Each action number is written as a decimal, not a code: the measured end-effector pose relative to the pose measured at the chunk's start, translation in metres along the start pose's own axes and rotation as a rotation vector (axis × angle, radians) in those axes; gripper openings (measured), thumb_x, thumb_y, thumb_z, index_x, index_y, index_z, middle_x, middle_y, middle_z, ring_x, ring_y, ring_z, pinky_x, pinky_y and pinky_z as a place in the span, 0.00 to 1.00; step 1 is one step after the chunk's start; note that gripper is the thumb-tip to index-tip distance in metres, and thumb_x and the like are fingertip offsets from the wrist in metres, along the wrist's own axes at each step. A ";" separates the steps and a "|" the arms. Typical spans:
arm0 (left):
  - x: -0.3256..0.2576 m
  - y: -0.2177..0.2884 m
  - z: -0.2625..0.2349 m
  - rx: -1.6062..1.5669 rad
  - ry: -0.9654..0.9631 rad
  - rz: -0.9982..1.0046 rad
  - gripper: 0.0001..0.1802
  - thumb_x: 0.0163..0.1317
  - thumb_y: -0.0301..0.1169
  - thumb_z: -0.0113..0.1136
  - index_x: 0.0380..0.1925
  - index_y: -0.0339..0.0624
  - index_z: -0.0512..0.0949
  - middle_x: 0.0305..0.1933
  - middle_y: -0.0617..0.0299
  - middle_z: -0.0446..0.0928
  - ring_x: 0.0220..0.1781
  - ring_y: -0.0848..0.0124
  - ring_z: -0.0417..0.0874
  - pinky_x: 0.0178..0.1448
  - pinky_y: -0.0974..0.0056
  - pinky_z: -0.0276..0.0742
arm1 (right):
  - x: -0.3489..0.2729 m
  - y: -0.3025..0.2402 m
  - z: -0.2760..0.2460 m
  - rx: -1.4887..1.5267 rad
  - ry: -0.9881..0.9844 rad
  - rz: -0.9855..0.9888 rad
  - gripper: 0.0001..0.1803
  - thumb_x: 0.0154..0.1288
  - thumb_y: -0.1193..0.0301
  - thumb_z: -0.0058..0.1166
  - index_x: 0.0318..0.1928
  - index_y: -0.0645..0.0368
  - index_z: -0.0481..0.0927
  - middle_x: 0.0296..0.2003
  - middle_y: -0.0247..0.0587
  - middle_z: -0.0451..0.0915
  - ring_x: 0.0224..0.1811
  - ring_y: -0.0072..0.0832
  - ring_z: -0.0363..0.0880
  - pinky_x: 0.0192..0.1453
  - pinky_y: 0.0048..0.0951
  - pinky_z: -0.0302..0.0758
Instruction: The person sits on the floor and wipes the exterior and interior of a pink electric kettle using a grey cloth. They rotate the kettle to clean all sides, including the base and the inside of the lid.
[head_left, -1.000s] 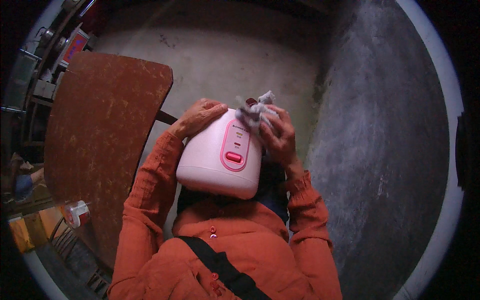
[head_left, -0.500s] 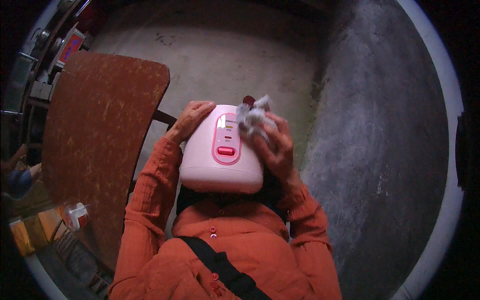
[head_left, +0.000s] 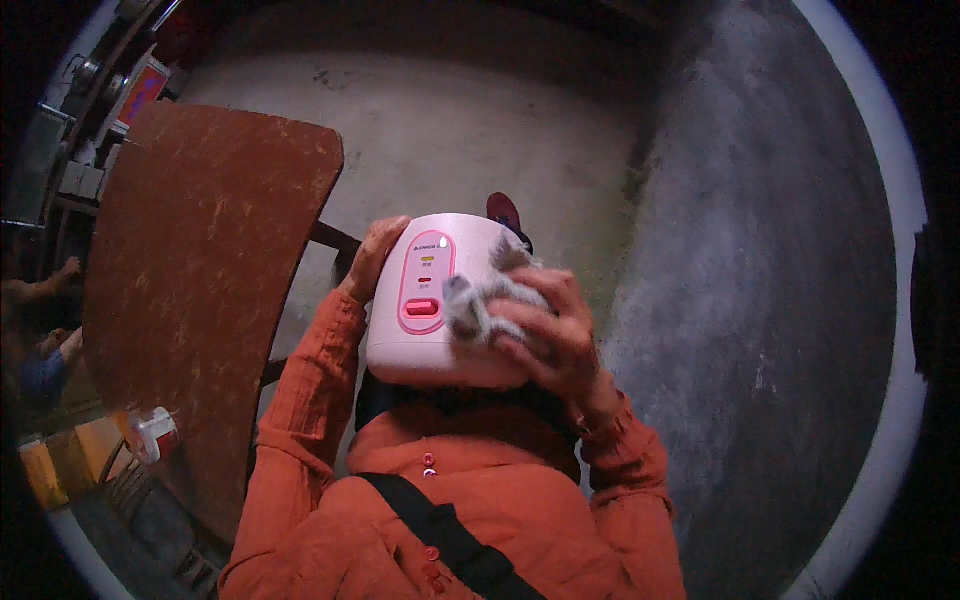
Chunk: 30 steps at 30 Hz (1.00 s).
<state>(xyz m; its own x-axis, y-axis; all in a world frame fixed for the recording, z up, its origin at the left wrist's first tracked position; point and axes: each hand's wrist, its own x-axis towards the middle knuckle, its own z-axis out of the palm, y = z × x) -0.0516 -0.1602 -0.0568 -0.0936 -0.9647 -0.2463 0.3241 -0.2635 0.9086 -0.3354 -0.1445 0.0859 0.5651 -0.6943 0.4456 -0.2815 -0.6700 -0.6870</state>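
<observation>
Sliding down from the upper right of the pink cooker (head_left: 470, 262) at mid-frame, the bunched grey cloth (head_left: 478, 305) is being gripped in my right hand (head_left: 562, 340) as I'm apparently wiping, my left hand (head_left: 377, 256) clasping the cooker's upper-left edge, a hold further strokes seem to be needing.

Seemingly home: worn brown table (head_left: 210, 240), rice cooker (head_left: 425, 362), cluttered shelves (head_left: 112, 80), grey floor (head_left: 450, 130).

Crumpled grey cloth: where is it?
In the head view, the cloth is in the right hand, against the pale pink rounded appliance, right of its oval panel.
</observation>
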 end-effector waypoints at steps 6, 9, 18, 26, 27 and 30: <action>-0.002 0.032 0.010 0.124 0.056 -0.129 0.26 0.72 0.49 0.40 0.29 0.38 0.77 0.29 0.67 0.75 0.33 0.78 0.72 0.39 0.70 0.70 | 0.040 0.046 0.027 -0.090 0.127 0.185 0.14 0.59 0.62 0.62 0.44 0.51 0.84 0.51 0.45 0.77 0.53 0.44 0.73 0.57 0.44 0.70; -0.003 0.061 0.015 0.343 0.039 -0.084 0.32 0.73 0.52 0.35 0.35 0.35 0.80 0.36 0.62 0.79 0.37 0.75 0.75 0.45 0.67 0.73 | 0.043 0.045 0.032 -0.140 0.106 0.193 0.15 0.60 0.60 0.61 0.45 0.51 0.85 0.51 0.44 0.77 0.54 0.43 0.73 0.57 0.44 0.69; 0.016 0.080 0.047 0.398 -0.129 -0.163 0.23 0.71 0.48 0.51 0.31 0.36 0.80 0.27 0.68 0.77 0.27 0.81 0.74 0.30 0.73 0.72 | 0.039 0.061 0.031 -0.206 0.140 0.292 0.15 0.61 0.59 0.60 0.45 0.51 0.85 0.50 0.45 0.77 0.54 0.44 0.73 0.57 0.44 0.70; 0.010 0.064 0.047 0.337 -0.029 -0.105 0.21 0.69 0.46 0.53 0.26 0.40 0.76 0.24 0.71 0.72 0.24 0.83 0.69 0.27 0.74 0.66 | -0.004 0.030 -0.019 0.062 0.233 0.190 0.16 0.57 0.65 0.64 0.46 0.53 0.84 0.50 0.46 0.77 0.52 0.46 0.74 0.56 0.43 0.71; 0.008 0.064 0.050 0.309 -0.016 -0.109 0.21 0.69 0.46 0.53 0.25 0.40 0.75 0.24 0.72 0.71 0.24 0.84 0.68 0.27 0.74 0.65 | -0.006 0.016 -0.024 0.125 0.210 0.102 0.16 0.57 0.65 0.64 0.46 0.53 0.84 0.50 0.46 0.77 0.52 0.46 0.74 0.56 0.43 0.71; 0.011 0.066 0.051 0.267 -0.036 -0.117 0.20 0.69 0.46 0.52 0.25 0.41 0.74 0.24 0.73 0.70 0.24 0.84 0.67 0.28 0.75 0.65 | 0.002 0.002 -0.015 0.031 -0.022 0.015 0.16 0.55 0.66 0.65 0.46 0.52 0.84 0.52 0.47 0.76 0.53 0.47 0.74 0.56 0.43 0.71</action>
<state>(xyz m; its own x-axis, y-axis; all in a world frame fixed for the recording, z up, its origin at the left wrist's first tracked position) -0.0789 -0.1878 0.0174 -0.1506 -0.9258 -0.3467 0.0508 -0.3575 0.9325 -0.3468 -0.1511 0.0943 0.5784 -0.6977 0.4227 -0.2661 -0.6512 -0.7108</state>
